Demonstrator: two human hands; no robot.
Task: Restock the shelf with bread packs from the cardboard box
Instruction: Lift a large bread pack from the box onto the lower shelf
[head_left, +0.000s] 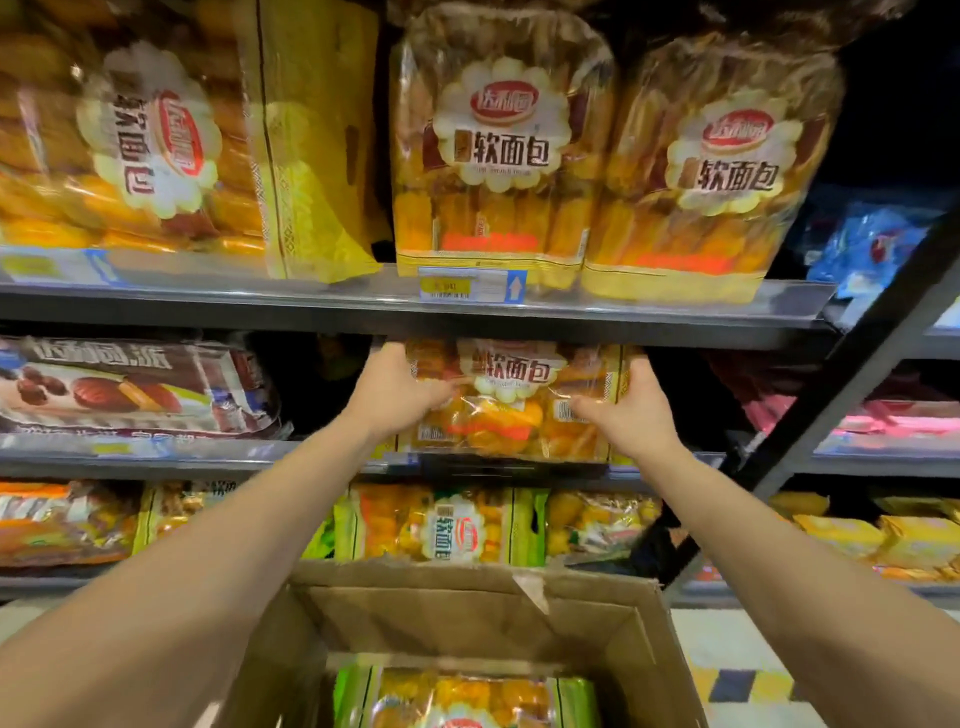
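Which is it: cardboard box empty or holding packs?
Not empty: the cardboard box, flaps open, shows a green-edged bread pack inside. How many, cannot tell.

- Bottom centre: cardboard box (441, 623), a spare pack (462, 696) in it.
- Frame centre, above the box: bread pack (511, 400) at the front of the middle shelf (182, 457); left hand (395, 389) grips its left edge, right hand (628, 410) its right.

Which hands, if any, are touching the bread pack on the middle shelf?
Touching, both. The head view shows the left hand gripping the left edge of the bread pack and the right hand gripping its right edge.
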